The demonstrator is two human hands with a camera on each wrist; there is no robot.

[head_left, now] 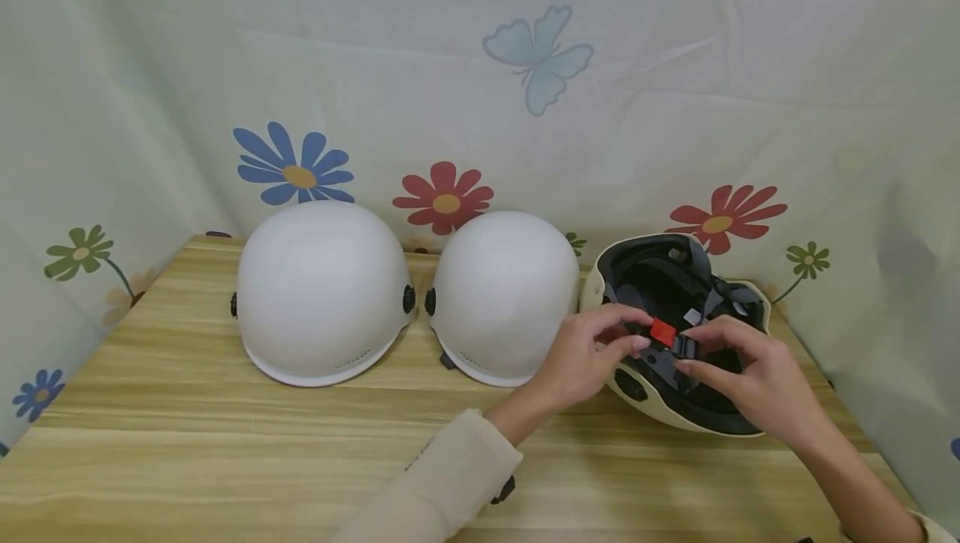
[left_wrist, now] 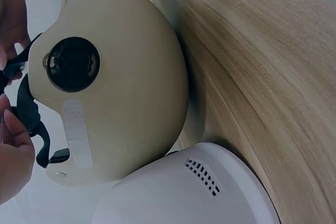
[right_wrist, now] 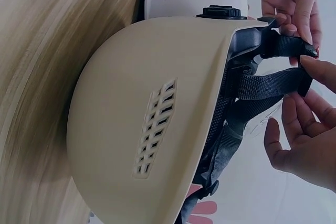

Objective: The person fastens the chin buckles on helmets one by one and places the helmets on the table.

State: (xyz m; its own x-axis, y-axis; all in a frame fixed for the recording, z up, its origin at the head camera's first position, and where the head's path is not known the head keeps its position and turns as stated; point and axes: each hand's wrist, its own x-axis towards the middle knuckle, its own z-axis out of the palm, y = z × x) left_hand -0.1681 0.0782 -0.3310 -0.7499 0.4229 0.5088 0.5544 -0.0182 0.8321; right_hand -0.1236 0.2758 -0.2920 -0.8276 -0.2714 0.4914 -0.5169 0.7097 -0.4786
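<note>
A beige helmet (head_left: 660,411) lies upturned at the right of the table, its black padded inside facing up. Over its opening, my left hand (head_left: 581,355) pinches the chin strap beside the red part of the buckle (head_left: 663,332). From the other side, my right hand (head_left: 761,372) grips the black end of that buckle between thumb and fingers. The red and black parts meet end to end in the head view. Black webbing straps (right_wrist: 270,84) run from the helmet to both hands in the right wrist view. A round black knob (left_wrist: 73,64) shows on its side.
Two white helmets, one at the left (head_left: 322,293) and one in the middle (head_left: 506,293), sit dome up on the wooden table (head_left: 225,443). The middle one stands close beside the beige helmet. A flower-printed cloth (head_left: 420,84) hangs behind and at both sides.
</note>
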